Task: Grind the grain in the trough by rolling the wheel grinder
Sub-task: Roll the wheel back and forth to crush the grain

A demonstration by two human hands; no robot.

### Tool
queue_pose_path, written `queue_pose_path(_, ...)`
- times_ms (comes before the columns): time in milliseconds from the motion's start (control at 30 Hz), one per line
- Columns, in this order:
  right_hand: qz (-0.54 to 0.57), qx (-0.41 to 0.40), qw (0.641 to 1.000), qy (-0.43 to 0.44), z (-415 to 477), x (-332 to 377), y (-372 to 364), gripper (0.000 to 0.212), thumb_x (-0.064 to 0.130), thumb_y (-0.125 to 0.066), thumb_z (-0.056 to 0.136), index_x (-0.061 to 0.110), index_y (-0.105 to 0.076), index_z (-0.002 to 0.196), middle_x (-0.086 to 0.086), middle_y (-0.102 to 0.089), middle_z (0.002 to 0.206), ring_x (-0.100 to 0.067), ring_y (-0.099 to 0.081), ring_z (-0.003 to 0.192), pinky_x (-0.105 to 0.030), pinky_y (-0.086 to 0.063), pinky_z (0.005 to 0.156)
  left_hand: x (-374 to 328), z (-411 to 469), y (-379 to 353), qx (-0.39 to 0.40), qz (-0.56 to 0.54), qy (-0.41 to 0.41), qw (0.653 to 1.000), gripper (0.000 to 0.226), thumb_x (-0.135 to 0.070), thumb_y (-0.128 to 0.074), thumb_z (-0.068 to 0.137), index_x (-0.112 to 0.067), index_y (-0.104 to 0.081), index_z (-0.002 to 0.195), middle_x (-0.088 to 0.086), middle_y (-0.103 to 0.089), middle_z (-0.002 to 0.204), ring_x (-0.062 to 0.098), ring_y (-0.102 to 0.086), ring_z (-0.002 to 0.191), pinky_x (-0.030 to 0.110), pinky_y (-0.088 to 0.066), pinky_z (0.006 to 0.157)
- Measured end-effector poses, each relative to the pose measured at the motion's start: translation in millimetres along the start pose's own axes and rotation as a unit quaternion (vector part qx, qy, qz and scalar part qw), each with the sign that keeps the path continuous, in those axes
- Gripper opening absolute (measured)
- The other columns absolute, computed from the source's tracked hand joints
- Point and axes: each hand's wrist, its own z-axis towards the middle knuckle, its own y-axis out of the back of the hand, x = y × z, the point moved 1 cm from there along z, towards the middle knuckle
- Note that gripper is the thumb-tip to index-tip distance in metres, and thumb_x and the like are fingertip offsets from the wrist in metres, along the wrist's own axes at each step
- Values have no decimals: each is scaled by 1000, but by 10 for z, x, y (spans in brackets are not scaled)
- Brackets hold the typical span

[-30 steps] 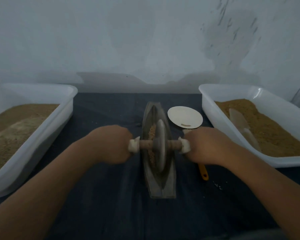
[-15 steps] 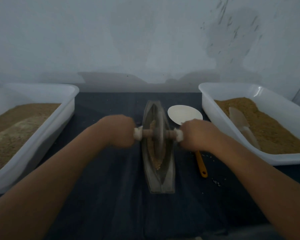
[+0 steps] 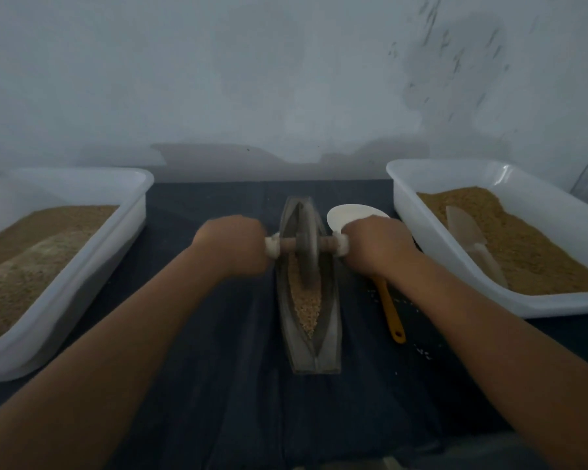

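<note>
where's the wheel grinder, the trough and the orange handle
wheel grinder (image 3: 307,262): head view, on the disc's edge just below the axle.
trough (image 3: 328,347): head view, on its right wall near the close end.
orange handle (image 3: 390,312): head view, midway along the handle.

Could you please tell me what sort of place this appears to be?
Likely a home or workshop grinding station: a grey boat-shaped trough holding grain, a grey disc wheel grinder on a wooden axle in it, and white plastic tubs of brown meal either side.

Dim, bluish light; soft shadows fall on the far wall (image 3: 286,96); motion blur smears both hands; wide-angle edges bow.
</note>
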Motion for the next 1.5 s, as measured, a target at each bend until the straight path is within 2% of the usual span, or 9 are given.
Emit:
queue_pose_path(100, -32, 110, 993, 32, -366, -74, -49, 26, 51, -59, 90, 35, -53, 69, 10, -55, 69, -3, -47, 60, -24, -31, 52, 75, -374, -153, 76, -40, -37, 996, 18, -36, -63, 75, -22, -57, 66, -7, -62, 67, 14, -63, 65, 33, -58, 65)
queue_pose_path(167, -44, 81, 995, 41, -506, -89, -69, 27, 57, -55, 83, 36, -49, 66, 11, -51, 65, -3, -44, 56, -26, -27, 48, 94, -460, -233, 68, -39, -44, 996, 19, -39, -60, 71, -22, -56, 64, -7, -61, 63, 11, -61, 60, 30, -54, 59)
queue_pose_path(433, -17, -62, 997, -31, 68, 98, 68, 29, 41, -54, 96, 23, -65, 77, 2, -65, 77, -23, -65, 74, -42, -60, 73, 39, 191, -35, -27, -32, 56, 998, 26, -48, -59, 83, -23, -61, 76, -3, -63, 77, 19, -61, 68, 36, -56, 70)
queue_pose_path(700, -25, 42, 998, 26, -393, -54, -227, 30, 39, -65, 87, 29, -50, 63, 11, -49, 68, -9, -48, 63, -38, -51, 71, 113, -420, -298, 62, -55, -22, 996, 24, -44, -58, 70, -21, -59, 63, -7, -61, 61, 9, -59, 57, 26, -42, 50)
queue_pose_path(867, -29, -54, 997, 49, -65, -113, -113, 36, 60, -56, 82, 30, -52, 62, 10, -52, 60, -13, -55, 58, -27, -38, 50, 122, -199, -228, 51, -77, 22, 995, 26, -46, -55, 72, -22, -62, 72, -6, -64, 75, 19, -64, 71, 35, -57, 69)
queue_pose_path(1067, -42, 14, 999, -9, 239, -39, 24, 29, 46, -57, 88, 26, -60, 67, 7, -60, 64, -15, -58, 61, -36, -54, 63, 17, 101, -55, -40, -33, 64, 997, 21, -45, -61, 81, -24, -61, 77, -2, -64, 77, 19, -62, 68, 36, -57, 68)
queue_pose_path(1300, 3, 74, 996, 44, -566, -136, -97, 24, 50, -62, 89, 34, -63, 72, 12, -62, 73, -13, -63, 71, -29, -44, 58, 179, -372, -227, 118, -81, -63, 988, 21, -39, -62, 68, -20, -59, 61, -7, -62, 57, 7, -61, 55, 24, -42, 50)
queue_pose_path(1367, 10, 54, 998, 45, -497, -131, -99, 24, 53, -58, 88, 33, -65, 75, 12, -64, 76, -13, -63, 72, -35, -53, 68, 180, -300, -258, 83, -61, -50, 993, 25, -42, -63, 73, -20, -58, 62, -7, -59, 57, 6, -57, 54, 24, -39, 49)
queue_pose_path(1500, -28, -50, 998, -4, 14, -55, -69, 36, 51, -52, 95, 26, -53, 70, 13, -57, 74, -10, -53, 67, -30, -38, 62, 100, 95, -145, -71, 11, 24, 997, 30, -51, -56, 80, -23, -59, 72, -7, -57, 70, 21, -58, 65, 33, -49, 63)
